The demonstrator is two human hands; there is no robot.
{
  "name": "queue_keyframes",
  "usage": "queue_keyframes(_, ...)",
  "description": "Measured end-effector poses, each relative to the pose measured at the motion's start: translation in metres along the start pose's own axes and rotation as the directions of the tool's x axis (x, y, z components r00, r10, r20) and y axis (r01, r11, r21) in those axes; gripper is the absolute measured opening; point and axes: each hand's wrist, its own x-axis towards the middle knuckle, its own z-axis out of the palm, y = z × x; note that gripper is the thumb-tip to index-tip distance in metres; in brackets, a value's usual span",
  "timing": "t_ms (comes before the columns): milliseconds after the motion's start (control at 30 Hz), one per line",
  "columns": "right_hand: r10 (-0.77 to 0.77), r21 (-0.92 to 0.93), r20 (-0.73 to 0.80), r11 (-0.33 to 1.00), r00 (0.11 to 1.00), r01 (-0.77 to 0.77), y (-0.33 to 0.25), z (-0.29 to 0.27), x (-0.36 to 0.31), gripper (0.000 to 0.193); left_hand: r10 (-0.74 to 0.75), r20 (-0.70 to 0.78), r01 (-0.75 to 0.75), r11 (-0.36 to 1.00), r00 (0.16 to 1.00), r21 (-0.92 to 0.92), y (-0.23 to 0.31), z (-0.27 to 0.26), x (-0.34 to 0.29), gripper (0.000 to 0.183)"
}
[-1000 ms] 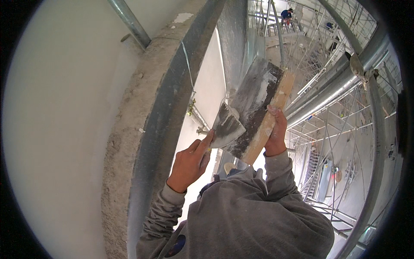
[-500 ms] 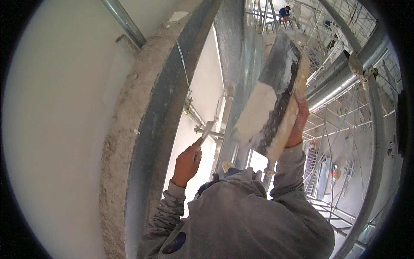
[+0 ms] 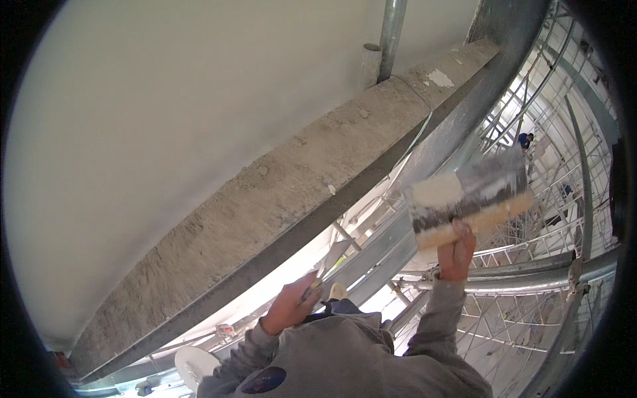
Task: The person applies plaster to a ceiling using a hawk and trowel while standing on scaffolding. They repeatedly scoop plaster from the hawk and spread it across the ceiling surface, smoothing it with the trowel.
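My right hand [image 3: 458, 252] grips a wide plastering blade [image 3: 494, 179] by the pale, wood-coloured strip along its near edge. A patch of off-white plaster [image 3: 436, 191] lies on the left part of its grey face, and dark smears run along the strip. My left hand [image 3: 292, 304] is closed round the handle of a putty knife [image 3: 335, 255], whose metal blade points up and away. The knife is apart from the wide blade, to its lower left. Both hands are in front of my body, below a dusty ledge [image 3: 265, 186].
A smooth whitish wall [image 3: 166, 99] rises beyond the ledge, with a steel pipe [image 3: 393, 36] and a short pipe stub [image 3: 371, 60] at it. A thin wire [image 3: 418, 136] hangs over the ledge. Scaffold tubes [image 3: 531, 282] run at the right; a person [image 3: 525, 140] is far off.
My view has turned, so the ledge now slants from lower left to upper right. The wide blade has swung from steeply tilted to nearly level. Both hands keep their tools.
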Motion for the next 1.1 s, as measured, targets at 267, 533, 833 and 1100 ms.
queue_keyframes(267,-0.502,-0.59,0.751,-0.219,0.429,0.777,0.031,0.188,0.13,0.038,-0.207,-0.314,0.046,0.89,0.927,-0.453,0.022,-0.099,-0.112,0.008)
queue_keyframes(533,-0.334,-0.367,-0.383,0.911,0.861,0.19,0.099,0.306,0.227,0.035,-0.015,-0.667,-0.398,0.792,0.745,-0.462,-0.001,-0.191,-0.241,0.018)
queue_keyframes(833,-0.658,-0.847,-0.231,0.499,0.717,0.185,0.135,0.288,0.301,0.032,-0.233,-0.859,-0.281,0.878,0.455,-0.387,-0.011,-0.232,-0.274,0.022)
queue_keyframes(1100,-0.693,-0.883,-0.21,0.438,0.69,0.172,0.156,0.303,0.324,0.041,-0.28,-0.925,-0.407,0.837,0.256,-0.366,-0.006,-0.223,-0.247,0.022)
